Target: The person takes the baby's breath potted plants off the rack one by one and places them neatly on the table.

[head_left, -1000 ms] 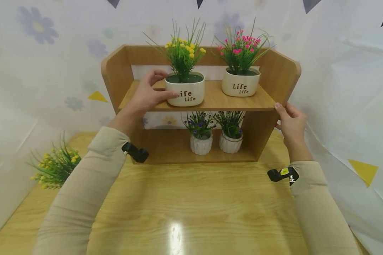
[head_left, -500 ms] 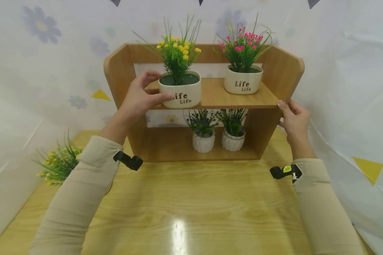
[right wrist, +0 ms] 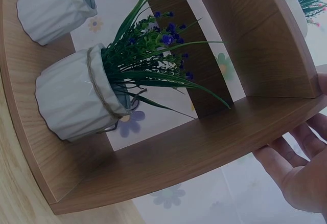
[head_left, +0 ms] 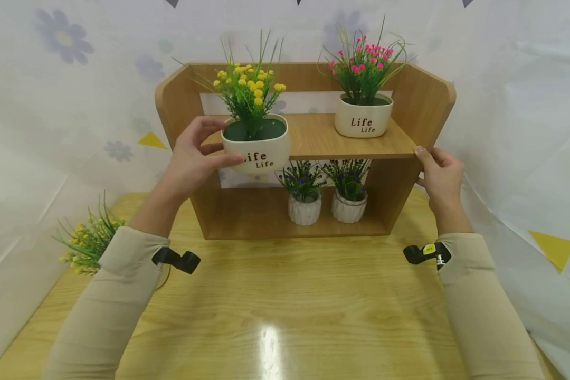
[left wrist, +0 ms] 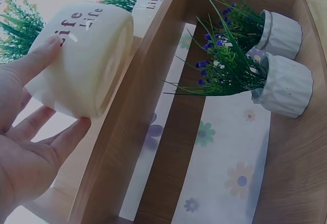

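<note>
A cream oval pot lettered "Life" with yellow artificial flowers (head_left: 261, 150) is in my left hand (head_left: 192, 155), thumb on its front and fingers at its left side. In the left wrist view the pot (left wrist: 82, 55) is tilted, its underside visible beside the upper board's front edge. My right hand (head_left: 442, 174) grips the right side of the wooden shelf (head_left: 351, 157), thumb at the front corner of the upper board. A matching pot with pink flowers (head_left: 363, 119) stands on the upper board at the right.
Two white ribbed pots with purple flowers, one left (head_left: 305, 209) and one right (head_left: 349, 208), stand on the lower level. Another yellow-flowered plant (head_left: 90, 243) is on the table (head_left: 285, 295) at the left, partly behind my left sleeve. A patterned cloth backdrop (head_left: 109, 105) surrounds the table.
My left hand has brought the yellow-flowered pot leftward and toward me, from over the upper board to its front edge. The right hand keeps its grip on the shelf.
</note>
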Demonstrator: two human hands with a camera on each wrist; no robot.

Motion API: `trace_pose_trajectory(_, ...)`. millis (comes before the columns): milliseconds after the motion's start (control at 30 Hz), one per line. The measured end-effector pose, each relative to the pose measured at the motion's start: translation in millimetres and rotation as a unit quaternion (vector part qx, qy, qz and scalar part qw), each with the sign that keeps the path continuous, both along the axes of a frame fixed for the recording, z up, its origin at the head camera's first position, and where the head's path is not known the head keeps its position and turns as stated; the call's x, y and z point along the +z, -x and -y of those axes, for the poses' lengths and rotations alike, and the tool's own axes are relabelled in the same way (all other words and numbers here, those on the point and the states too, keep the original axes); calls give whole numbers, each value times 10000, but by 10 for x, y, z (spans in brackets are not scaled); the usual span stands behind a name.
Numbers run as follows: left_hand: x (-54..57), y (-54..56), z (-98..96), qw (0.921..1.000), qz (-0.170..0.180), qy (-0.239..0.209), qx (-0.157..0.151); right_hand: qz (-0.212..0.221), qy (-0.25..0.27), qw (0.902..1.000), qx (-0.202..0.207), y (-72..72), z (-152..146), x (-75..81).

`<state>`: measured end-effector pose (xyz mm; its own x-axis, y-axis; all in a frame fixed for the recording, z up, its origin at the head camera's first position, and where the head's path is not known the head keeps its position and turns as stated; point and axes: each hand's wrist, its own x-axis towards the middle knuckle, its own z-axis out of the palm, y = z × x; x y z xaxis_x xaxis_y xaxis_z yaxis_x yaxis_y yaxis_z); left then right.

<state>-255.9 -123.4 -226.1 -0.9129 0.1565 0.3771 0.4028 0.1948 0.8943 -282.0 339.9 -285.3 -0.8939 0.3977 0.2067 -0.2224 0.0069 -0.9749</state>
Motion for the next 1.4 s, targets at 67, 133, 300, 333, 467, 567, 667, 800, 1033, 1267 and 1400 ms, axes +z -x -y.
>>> trace_pose_trajectory(67,-31,-45,31,10000,-36,-4,14,38,-39,10000,-10,0,-4,-3)
trace_pose_trajectory(133,-59,-88,63,10000,-81,11,34,86,-67,9999,-5,-3,-8,-7)
trace_pose_trajectory(300,-125,-192,146,9997,-232,75,-5,89,-8,10000,0,-8,-9,-6)
trace_pose_trajectory(333,-142,-212,163,9996,-261,106,6,71,11,10000,3,-7,-7,-5)
trace_pose_trajectory(467,-222,-289,235,9992,-285,270,109,11,19,10000,21,-5,4,2)
trace_pose_trajectory(567,-304,-347,291,9986,-237,430,181,-7,-9,10000,24,-3,10,2)
trace_pose_trajectory(667,-411,-403,351,9983,-275,489,153,-23,-9,10000,27,2,11,-3)
trace_pose_trajectory(800,-578,-451,423,9985,-301,465,30,-66,3,10000,43,7,7,-14)
trace_pose_trajectory(1033,-860,-530,513,9990,218,383,-24,-169,104,9998,100,11,7,-30)
trace_pose_trajectory(1267,-1133,-610,598,9984,537,140,-74,-234,166,9995,107,6,27,-22)
trace_pose_trajectory(1400,-1282,-666,641,9967,798,114,-55,-258,217,9993,134,11,32,-19)
